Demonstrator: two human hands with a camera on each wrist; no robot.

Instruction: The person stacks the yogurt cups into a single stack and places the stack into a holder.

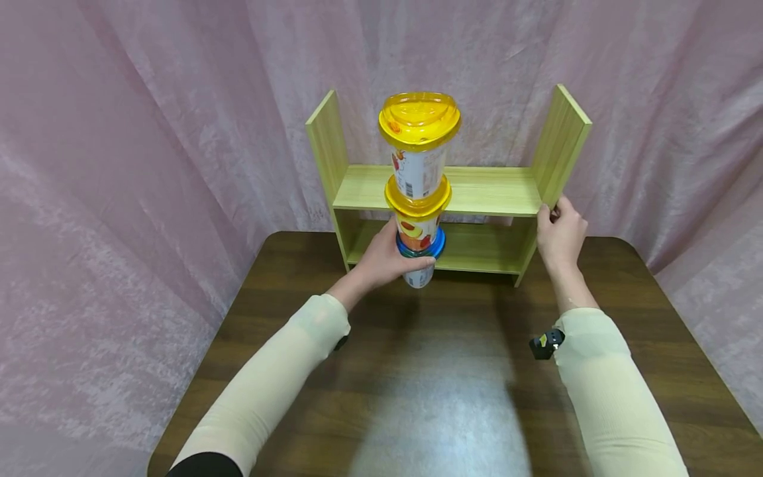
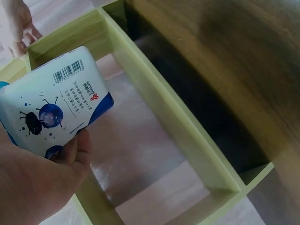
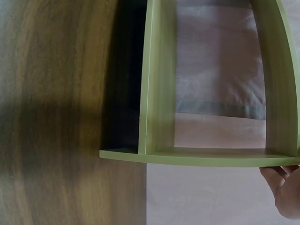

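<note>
Three cups stacked in one tall tower, lifted off the brown table (image 1: pixel 453 397). Bottom cup (image 1: pixel 419 273) white with blue spots and a blue lid (image 1: pixel 420 249). Middle cup (image 1: pixel 417 233) with fruit pictures and a yellow lid (image 1: pixel 417 199). Top cup (image 1: pixel 419 171) white with a bar code, and a big yellow lid (image 1: pixel 419 122). Tower straight up, right in front of the green wooden shelf (image 1: pixel 477 192), near its left half.

Left hand (image 1: pixel 387 258) wrapped around the bottom cup, fingers and thumb curled on it. From the left wrist, the same cup (image 2: pixel 51 108) close up, with a bar code and blueberry drawings, thumb (image 2: pixel 77 150) pressed on its side.

Right hand (image 1: pixel 560 235) at the right side board of the shelf, fingers curled on its front edge, gripping it. From the right wrist, only fingertips (image 3: pixel 283 187) at the board edge (image 3: pixel 197 157).

Shelf at the back of the table, in front of a pink curtain (image 1: pixel 149 132). Both arms in cream sleeves (image 1: pixel 268 377).
</note>
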